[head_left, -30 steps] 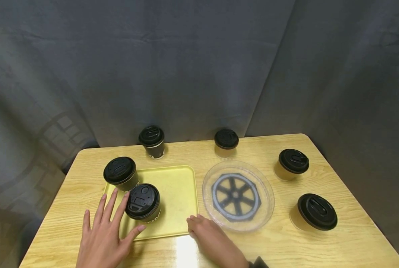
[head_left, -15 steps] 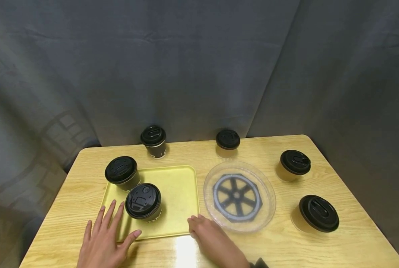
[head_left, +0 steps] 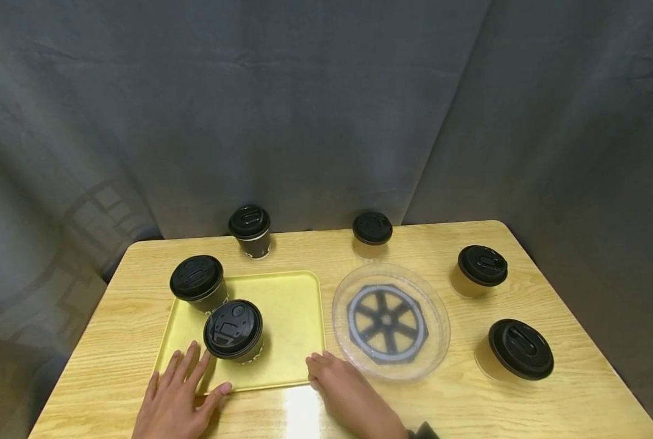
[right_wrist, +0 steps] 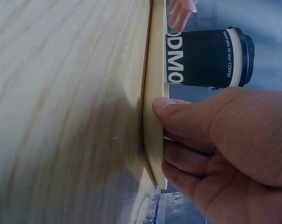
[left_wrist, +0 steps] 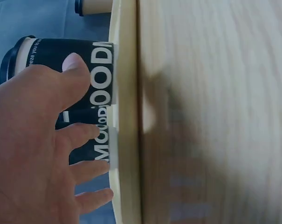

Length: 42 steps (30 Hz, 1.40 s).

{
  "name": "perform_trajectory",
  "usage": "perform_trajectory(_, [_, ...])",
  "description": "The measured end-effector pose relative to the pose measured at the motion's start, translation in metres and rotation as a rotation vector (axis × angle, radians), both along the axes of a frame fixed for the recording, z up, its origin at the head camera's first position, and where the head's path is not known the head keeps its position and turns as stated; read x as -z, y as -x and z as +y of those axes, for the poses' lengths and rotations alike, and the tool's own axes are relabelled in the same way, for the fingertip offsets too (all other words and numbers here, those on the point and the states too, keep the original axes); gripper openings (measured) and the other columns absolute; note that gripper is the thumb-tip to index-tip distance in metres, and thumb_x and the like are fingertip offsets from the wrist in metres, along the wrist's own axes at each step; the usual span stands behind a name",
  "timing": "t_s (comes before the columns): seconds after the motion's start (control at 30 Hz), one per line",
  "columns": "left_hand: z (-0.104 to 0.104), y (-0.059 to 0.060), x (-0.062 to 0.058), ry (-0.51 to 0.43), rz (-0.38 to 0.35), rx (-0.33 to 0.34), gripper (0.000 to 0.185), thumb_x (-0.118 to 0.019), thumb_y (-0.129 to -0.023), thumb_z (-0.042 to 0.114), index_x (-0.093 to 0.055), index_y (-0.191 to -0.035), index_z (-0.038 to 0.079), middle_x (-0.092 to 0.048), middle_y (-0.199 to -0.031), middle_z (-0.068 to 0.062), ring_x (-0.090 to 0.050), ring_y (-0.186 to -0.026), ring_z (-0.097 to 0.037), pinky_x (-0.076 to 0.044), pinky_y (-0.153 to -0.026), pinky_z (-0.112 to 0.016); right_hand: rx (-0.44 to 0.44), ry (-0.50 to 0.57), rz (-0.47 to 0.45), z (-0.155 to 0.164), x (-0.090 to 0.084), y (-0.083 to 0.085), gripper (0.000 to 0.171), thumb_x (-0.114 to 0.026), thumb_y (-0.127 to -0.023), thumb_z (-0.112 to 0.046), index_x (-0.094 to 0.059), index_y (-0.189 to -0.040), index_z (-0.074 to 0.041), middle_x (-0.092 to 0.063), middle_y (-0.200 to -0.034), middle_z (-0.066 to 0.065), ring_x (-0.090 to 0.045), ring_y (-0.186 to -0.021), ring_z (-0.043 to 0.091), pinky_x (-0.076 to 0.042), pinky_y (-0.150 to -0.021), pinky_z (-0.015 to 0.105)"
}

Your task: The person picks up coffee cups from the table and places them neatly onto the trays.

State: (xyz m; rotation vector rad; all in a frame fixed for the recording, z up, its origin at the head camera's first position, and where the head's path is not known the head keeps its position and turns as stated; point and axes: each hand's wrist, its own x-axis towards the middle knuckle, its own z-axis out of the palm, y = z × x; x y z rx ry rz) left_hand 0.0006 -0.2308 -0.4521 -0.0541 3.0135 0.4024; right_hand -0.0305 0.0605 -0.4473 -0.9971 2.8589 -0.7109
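A yellow tray [head_left: 290, 323] lies on the wooden table. Two lidded black paper coffee cups stand upright in its left part: a front cup [head_left: 234, 329] and a rear cup [head_left: 197, 281]. My left hand [head_left: 174, 396] is spread at the tray's front left corner, its fingertips over the rim. In the left wrist view its thumb overlaps the front cup [left_wrist: 43, 56], and the fingers are apart. My right hand [head_left: 348, 393] grips the tray's front right corner; the right wrist view shows the thumb [right_wrist: 166, 103] on the rim and curled fingers behind it.
Right of the tray sits a round clear plastic dish [head_left: 436, 341] with a dark spoked pattern showing through. A dark cup [head_left: 252, 231] stands behind the tray. Tan cups with black lids stand at the back [head_left: 371, 235], right [head_left: 477, 271] and front right [head_left: 515, 350]. A grey curtain [head_left: 304, 122] hangs behind.
My left hand has drawn back from beside the front cup, toward me and down to the tray's front left corner. My right hand, the tray and the cups keep their places.
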Motion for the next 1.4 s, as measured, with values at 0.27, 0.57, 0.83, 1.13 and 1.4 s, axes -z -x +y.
perform_trajectory(0.27, [-0.001,-0.002,0.006,0.015,-0.010,0.012,0.074,-0.044,-0.088,0.073,-0.057,-0.138,0.020,-0.038,-0.152,-0.022,-0.032,-0.136,-0.052,-0.025,-0.098,-0.076,-0.010,-0.003,0.005,-0.001,-0.002,-0.001,0.024,-0.057,-0.094,-0.009,-0.049,-0.073,-0.016,-0.068,-0.084,-0.004,-0.067,-0.113,0.025,-0.052,-0.099,0.040])
perform_trajectory(0.57, [0.001,-0.002,0.008,0.033,0.003,0.024,0.063,-0.042,-0.090,0.071,-0.062,-0.132,0.028,-0.042,-0.150,-0.020,-0.036,-0.135,-0.051,-0.033,-0.097,-0.072,-0.021,-0.024,-0.011,-0.001,-0.004,0.000,0.020,-0.057,-0.095,-0.009,-0.053,-0.077,-0.016,-0.072,-0.096,0.000,-0.067,-0.114,0.026,-0.053,-0.098,0.040])
perform_trajectory(0.83, [0.002,0.001,0.007,0.031,-0.016,0.016,0.064,-0.040,-0.090,0.073,-0.062,-0.132,0.029,-0.042,-0.150,-0.020,-0.035,-0.136,-0.051,-0.032,-0.099,-0.072,-0.009,-0.040,-0.004,0.000,-0.003,0.000,0.019,-0.057,-0.096,-0.010,-0.055,-0.078,-0.017,-0.072,-0.108,0.003,-0.066,-0.115,0.027,-0.053,-0.098,0.040])
perform_trajectory(1.13, [0.004,0.002,0.007,0.026,-0.051,0.020,0.067,-0.038,-0.089,0.075,-0.062,-0.132,0.029,-0.042,-0.150,-0.020,-0.033,-0.137,-0.052,-0.031,-0.100,-0.072,-0.041,-0.060,0.033,0.003,-0.007,0.001,0.017,-0.058,-0.096,-0.014,-0.056,-0.080,-0.019,-0.067,-0.090,-0.007,-0.063,-0.083,0.007,-0.055,-0.075,0.021])
perform_trajectory(1.4, [0.002,0.003,0.007,0.025,-0.070,0.019,0.068,-0.036,-0.089,0.076,-0.061,-0.133,0.031,-0.040,-0.152,-0.019,-0.032,-0.138,-0.052,-0.029,-0.101,-0.073,-0.097,0.017,0.080,0.001,-0.010,0.012,0.024,-0.062,-0.091,-0.009,-0.055,-0.071,-0.019,-0.043,-0.064,-0.015,-0.040,-0.059,-0.004,-0.037,-0.056,0.008])
